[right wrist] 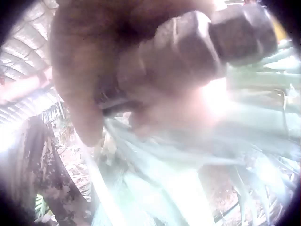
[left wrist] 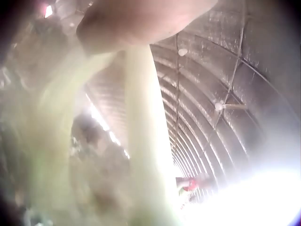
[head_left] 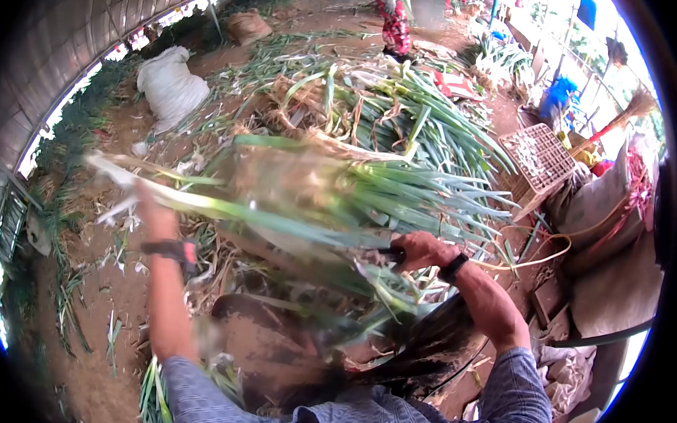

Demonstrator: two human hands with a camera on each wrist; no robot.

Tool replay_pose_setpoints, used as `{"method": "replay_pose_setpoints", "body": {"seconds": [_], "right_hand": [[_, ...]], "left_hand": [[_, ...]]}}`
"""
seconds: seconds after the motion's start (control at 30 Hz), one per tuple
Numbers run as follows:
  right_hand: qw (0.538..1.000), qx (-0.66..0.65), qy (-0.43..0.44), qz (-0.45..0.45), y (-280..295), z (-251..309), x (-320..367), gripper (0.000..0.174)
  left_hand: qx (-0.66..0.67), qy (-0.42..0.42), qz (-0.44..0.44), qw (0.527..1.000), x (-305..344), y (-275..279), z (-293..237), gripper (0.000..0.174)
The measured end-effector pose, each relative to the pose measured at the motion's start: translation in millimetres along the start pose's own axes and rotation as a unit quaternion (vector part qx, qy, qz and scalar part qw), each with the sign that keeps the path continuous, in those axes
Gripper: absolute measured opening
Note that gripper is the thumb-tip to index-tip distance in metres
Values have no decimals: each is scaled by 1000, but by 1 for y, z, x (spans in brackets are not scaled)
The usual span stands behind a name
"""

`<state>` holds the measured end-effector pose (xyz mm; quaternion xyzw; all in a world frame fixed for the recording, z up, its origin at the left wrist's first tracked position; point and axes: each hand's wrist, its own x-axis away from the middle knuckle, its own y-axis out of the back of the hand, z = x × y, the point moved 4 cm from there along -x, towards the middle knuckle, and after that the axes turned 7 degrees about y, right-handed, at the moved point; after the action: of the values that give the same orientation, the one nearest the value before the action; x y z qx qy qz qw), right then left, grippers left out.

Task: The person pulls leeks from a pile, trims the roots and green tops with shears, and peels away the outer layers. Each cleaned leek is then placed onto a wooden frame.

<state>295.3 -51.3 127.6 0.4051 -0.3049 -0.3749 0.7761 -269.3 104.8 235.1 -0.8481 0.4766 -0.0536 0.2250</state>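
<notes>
At nine o'clock your left hand [head_left: 155,214] grips a long onion stalk [head_left: 249,214], motion-blurred, white-ended, greening toward four o'clock, where your right hand [head_left: 425,252] clasps a dark tool [right wrist: 181,49] with metal fittings. Brown soil [head_left: 101,289] spreads at eight, a ribbed roof [head_left: 57,60] arches at ten. A white sack [head_left: 171,88] sits at ten, an onion heap [head_left: 438,129] at one, a crate [head_left: 530,198] past two.
</notes>
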Motion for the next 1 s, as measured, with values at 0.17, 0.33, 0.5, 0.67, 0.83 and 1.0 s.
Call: {"method": "replay_pose_setpoints", "body": {"seconds": [0.17,0.33,0.5,0.67,0.83,1.0], "right_hand": [[998,3,-57,-35,8,-9,-7,46],[993,30,-116,-12,2,-30,-16,45],[996,12,-75,47,-7,-27,-26,52],[991,-27,-122,39,-1,-27,-27,54],[992,-30,-107,59,-4,-26,-24,50],[988,-87,-127,-10,15,-25,-7,47]], "left_hand": [[-146,-204,-37,967,-75,108,-201,51],[-413,-235,-195,858,-61,199,-320,63],[-854,-156,-164,468,-60,396,-268,51],[-865,174,101,459,7,374,-89,92],[-730,4,362,580,101,55,32,98],[-676,-202,552,444,177,-90,182,118]]}}
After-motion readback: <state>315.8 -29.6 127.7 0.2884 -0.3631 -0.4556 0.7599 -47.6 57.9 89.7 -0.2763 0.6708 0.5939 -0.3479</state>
